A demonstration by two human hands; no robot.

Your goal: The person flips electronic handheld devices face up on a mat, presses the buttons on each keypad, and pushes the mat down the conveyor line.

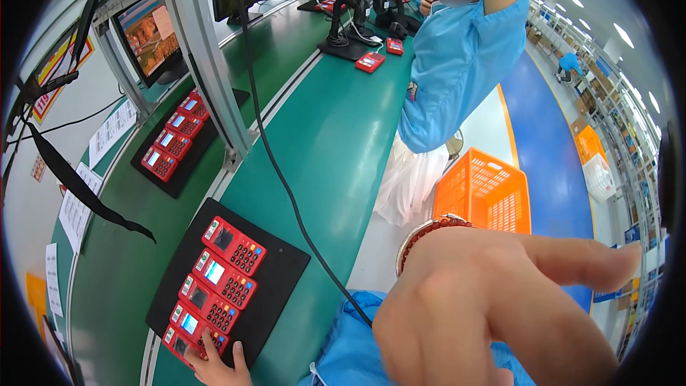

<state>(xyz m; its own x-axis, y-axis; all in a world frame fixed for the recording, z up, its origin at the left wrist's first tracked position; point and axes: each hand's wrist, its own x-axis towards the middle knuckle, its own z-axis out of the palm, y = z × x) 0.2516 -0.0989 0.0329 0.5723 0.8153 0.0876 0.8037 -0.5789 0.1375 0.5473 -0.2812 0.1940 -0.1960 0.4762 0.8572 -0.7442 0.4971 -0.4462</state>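
Left hand (218, 369) at red terminals, right hand (464, 307) near the camera

The left one is spread, its fingertips on or just above the lowest keypads, clasping nothing; the right is partly curled, and I cannot tell whether it holds anything.

Around the black mat (279, 275) extends a large workroom: to the mat's right run a blue floor strip (550, 150) and long shelving (607, 107). Beyond the mat, a co-worker (457, 64) in blue is beside the green bench (321, 150), which looks smooth and hard. Right of the mat, off the bench, sits an orange crate (457, 189).

On the mat itself, five red terminals (226, 279) lie face up in a close row. They should be light and stiff, their glossy cases slightly slippery, the small screens the fragile part. Gripping one by its long side edges, clear of screen and keys, seems best.
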